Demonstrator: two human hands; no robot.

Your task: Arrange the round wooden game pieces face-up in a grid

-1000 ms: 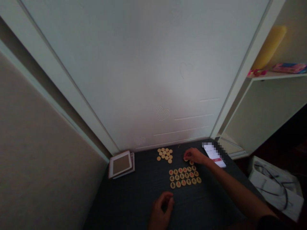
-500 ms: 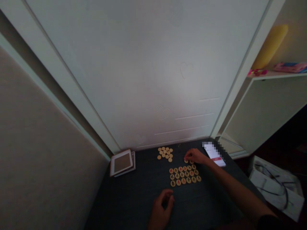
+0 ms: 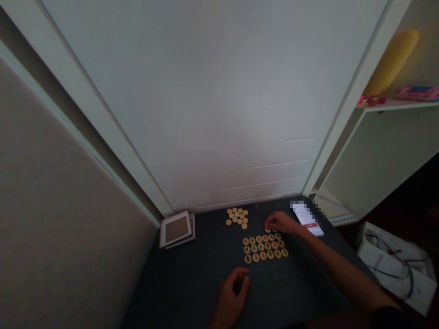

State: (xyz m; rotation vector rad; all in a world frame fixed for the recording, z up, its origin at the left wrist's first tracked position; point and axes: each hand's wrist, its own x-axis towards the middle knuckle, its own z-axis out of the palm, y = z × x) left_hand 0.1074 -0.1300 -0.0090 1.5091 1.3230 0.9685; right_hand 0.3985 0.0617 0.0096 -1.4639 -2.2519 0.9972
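My right hand (image 3: 280, 222) reaches over the dark table, its fingers pinched down on a round wooden xiangqi piece (image 3: 267, 230). Part of another piece shows under that hand. Just below lie three rows of xiangqi pieces (image 3: 267, 246), face up with red and black characters. To the left of the right hand is a loose cluster of pieces (image 3: 236, 215) with plain pale tops. My left hand (image 3: 232, 292) rests near the front of the table, below the rows. Its fingers are loosely curled, thumb apart from them, with nothing visible between.
A phone (image 3: 310, 221) with a lit screen lies right of my right hand. White frames (image 3: 176, 228) are stacked at the table's left edge. A white panel (image 3: 219, 114) rises behind the table (image 3: 192, 283). A white box with cables (image 3: 394, 269) stands on the right.
My right hand's fingertips have drawn back slightly from the piece's top, showing more of it. The view has shifted slightly. My left hand stays in place.
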